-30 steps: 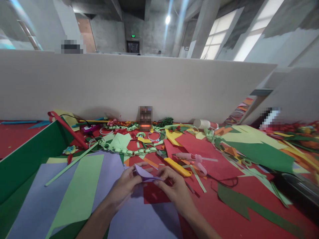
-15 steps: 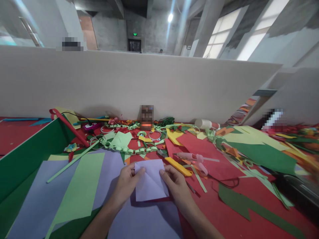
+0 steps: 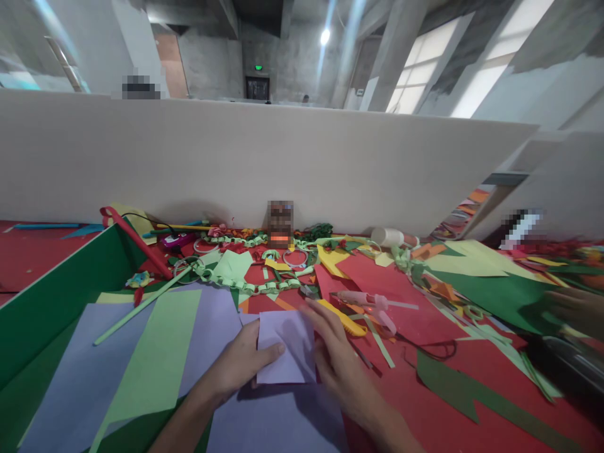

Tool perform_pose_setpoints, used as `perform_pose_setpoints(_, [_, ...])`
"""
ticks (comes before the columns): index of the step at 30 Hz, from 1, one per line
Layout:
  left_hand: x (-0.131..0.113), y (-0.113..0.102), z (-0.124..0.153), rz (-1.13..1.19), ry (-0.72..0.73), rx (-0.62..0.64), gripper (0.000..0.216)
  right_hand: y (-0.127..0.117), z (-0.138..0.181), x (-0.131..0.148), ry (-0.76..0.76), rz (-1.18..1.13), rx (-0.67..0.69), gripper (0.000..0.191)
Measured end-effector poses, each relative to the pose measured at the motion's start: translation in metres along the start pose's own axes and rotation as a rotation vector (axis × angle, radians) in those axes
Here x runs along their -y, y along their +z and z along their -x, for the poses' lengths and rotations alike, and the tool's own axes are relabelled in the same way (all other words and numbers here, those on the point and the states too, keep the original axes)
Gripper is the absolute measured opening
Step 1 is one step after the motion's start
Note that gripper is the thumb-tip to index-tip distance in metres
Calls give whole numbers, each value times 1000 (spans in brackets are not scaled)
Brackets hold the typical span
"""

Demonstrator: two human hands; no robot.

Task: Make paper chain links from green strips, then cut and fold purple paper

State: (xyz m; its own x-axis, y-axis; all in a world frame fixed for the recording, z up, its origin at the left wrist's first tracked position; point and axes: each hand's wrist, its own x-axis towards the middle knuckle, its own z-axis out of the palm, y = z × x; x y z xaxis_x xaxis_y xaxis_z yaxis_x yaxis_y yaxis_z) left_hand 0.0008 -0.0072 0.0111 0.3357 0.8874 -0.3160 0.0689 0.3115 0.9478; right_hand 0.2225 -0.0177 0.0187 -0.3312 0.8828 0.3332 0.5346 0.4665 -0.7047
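A folded square of light purple paper (image 3: 293, 332) is held up in front of me, above a larger purple sheet (image 3: 278, 418). My left hand (image 3: 241, 355) grips its left side, with the thumb lying on top and the other fingers behind it. Along the right edge of the square is my right hand (image 3: 337, 358), its fingers stretched out and touching or very near the paper. Just beyond that hand lies a yellow utility knife (image 3: 348, 319), its front end partly hidden. A pink glue gun (image 3: 361, 299) rests on red paper behind the knife.
Pale green paper chains (image 3: 257, 288) and scraps cover the back. At the left is a green box wall (image 3: 70, 270) with purple and green sheets beside it. A white board (image 3: 264, 157) stands behind. Another person's hand (image 3: 578, 308) reaches in at right.
My right hand has let go of the paper's upper right corner and its fingers have straightened. My left hand has shifted lower, thumb further onto the paper. Another person's hand has appeared at right.
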Motion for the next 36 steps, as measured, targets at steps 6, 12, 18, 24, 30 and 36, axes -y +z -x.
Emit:
perform_pose_setpoints(6, [0, -14, -1, -24, -98, 21, 65, -22, -3, 18, -135, 178, 520, 101])
perform_pose_setpoints(12, [1, -19, -3, -137, 17, 16, 70, -24, -6, 20, -103, 187, 503, 69])
perform_pose_setpoints(18, [-23, -15, 24, -665, 373, -497, 31, -17, 0, 21, -16, 147, 481, 18])
perform_pose_setpoints(24, [2, 17, 58, -1235, 996, -547, 28, 7, -3, 18, 130, 297, 396, 15])
perform_pose_setpoints(30, [51, 23, 43, -1607, 1065, -613, 42, 20, 1, 13, 183, 174, 238, 35])
perform_pose_setpoints(36, [66, 23, 37, -1636, 1033, -586, 43, 20, 3, 14, 125, 265, 240, 34])
